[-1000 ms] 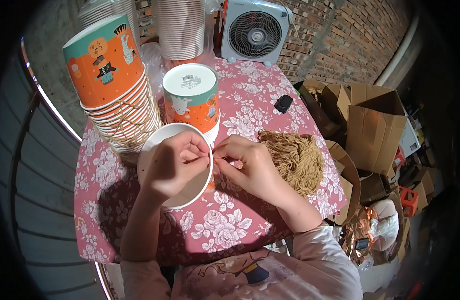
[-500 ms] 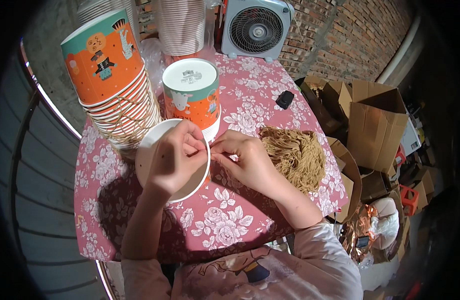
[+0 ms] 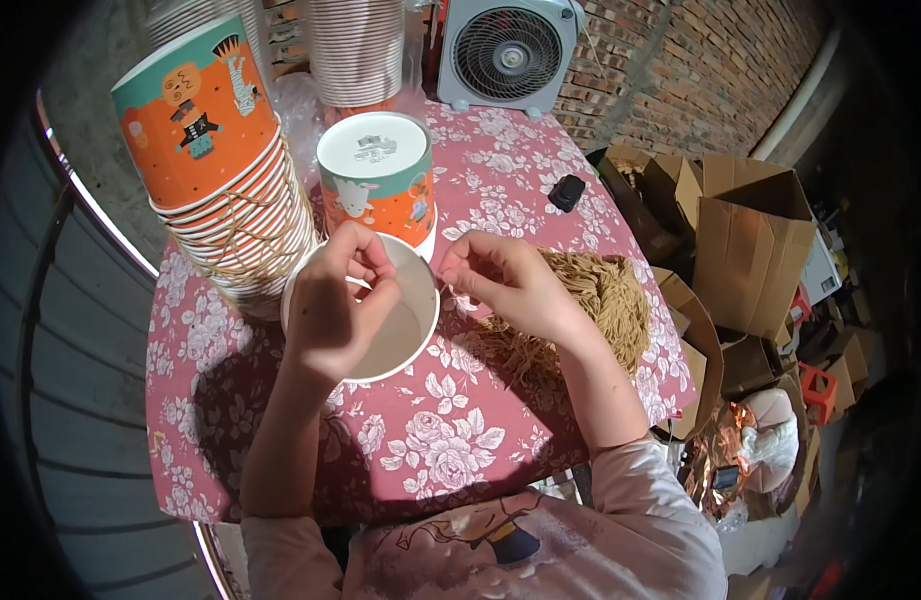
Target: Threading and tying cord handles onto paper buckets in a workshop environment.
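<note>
An open paper bucket [image 3: 416, 300] with a pale inside and white rim stands in front of me, its mouth facing up. Over its mouth is my left hand [image 3: 333, 310], thumb and fingers pinched together. My right hand [image 3: 516, 290] is just outside the bucket's right rim, its fingertips also closed together. Whatever lies between the fingers is too fine to make out. A bundle of tan cords [image 3: 611, 300] lies beside and partly under my right hand. Behind the bucket, an orange and green paper bucket [image 3: 381, 212] stands upside down.
A tall leaning stack of upside-down buckets [image 3: 201, 130], draped with tan cords, is at the left. Stacked white-rimmed containers [image 3: 356, 55] and a grey box fan [image 3: 511, 55] stand at the back. A small black object [image 3: 568, 193] lies on the flowered tablecloth [image 3: 446, 440]. Cardboard boxes [image 3: 751, 260] crowd the right.
My hands have come apart: the right has moved up and right off the rim, while the left stays over the bucket. The open bucket has shifted slightly right. Cord ends now show below my right hand.
</note>
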